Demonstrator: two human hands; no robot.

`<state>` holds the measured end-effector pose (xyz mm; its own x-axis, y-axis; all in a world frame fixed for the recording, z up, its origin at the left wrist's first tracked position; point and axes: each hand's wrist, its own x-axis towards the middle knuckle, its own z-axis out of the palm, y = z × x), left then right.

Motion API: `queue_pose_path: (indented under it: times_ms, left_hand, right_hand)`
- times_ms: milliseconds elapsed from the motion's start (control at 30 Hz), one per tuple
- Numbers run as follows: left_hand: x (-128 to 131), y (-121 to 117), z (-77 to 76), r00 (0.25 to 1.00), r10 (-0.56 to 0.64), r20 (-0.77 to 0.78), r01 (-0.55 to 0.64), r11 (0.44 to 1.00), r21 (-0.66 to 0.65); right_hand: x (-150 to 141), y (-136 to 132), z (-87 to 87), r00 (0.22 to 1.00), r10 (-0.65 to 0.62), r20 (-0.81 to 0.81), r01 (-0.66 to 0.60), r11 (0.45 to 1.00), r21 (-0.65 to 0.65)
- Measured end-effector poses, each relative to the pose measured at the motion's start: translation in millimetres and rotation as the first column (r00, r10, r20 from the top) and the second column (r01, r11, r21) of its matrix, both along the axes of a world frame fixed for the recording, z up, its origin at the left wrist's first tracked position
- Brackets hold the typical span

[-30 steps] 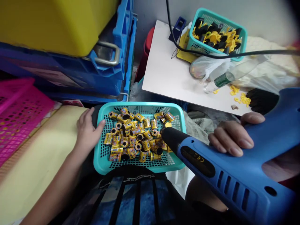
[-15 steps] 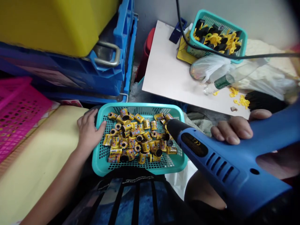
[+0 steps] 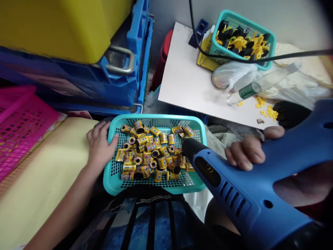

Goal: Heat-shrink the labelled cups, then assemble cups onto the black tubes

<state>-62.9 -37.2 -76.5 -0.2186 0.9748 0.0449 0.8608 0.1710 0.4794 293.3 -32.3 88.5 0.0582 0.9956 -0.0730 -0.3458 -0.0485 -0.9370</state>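
**Our heat gun (image 3: 234,194) aimed into the basket (image 3: 156,118)**

Our left hand (image 3: 100,147) and right hand (image 3: 244,151) are apart, one on each side of the teal mesh basket. The left lies open against the basket's near edge, with the thumb reaching over the rim. The right is clamped on the blue heat gun, fingers curled over its body. The gun's black nozzle (image 3: 189,147) hangs over the basket's right side, just above a loose heap of yellow-wrapped cylinders (image 3: 148,152). We cannot tell whether it touches them. Some cylinders stand upright and others lie on their sides, all inside the basket, between our hands.

Ahead of the right hand is a white worktop (image 3: 187,76) holding a second teal basket (image 3: 270,38) of black and yellow parts. A plastic bag (image 3: 234,74), a bottle (image 3: 249,91) and scattered yellow rings (image 3: 269,111) lie nearer that hand, and a black brush (image 3: 290,114) sits just past its fingers. A black cable (image 3: 286,57) crosses above. Left of the left hand are a cream pad (image 3: 44,173) and a pink basket (image 3: 20,128). Ahead of that hand stand a blue crate (image 3: 78,83) and a yellow bin (image 3: 52,27).
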Motion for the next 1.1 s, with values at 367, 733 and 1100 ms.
queue_pose_path:
  times_ms: [367,733,1100]
  left_hand:
    - [2,-1,4.1,0.999,-0.018,0.044,0.018,1.000,0.011]
    - [1,0,2.7,1.000,-0.008,0.029,0.008,1.000,0.016]
    - [0,-1,0.7,1.000,-0.005,0.026,0.004,1.000,0.011]
  right_hand:
    - [-37,5,-19.5,0.914,0.289,-0.286,-0.243,0.952,0.185]
    - [-26,6,-22.4,0.902,0.309,-0.300,-0.262,0.946,0.189]
    - [8,-8,3.1,0.989,-0.095,-0.111,0.089,0.994,-0.058]
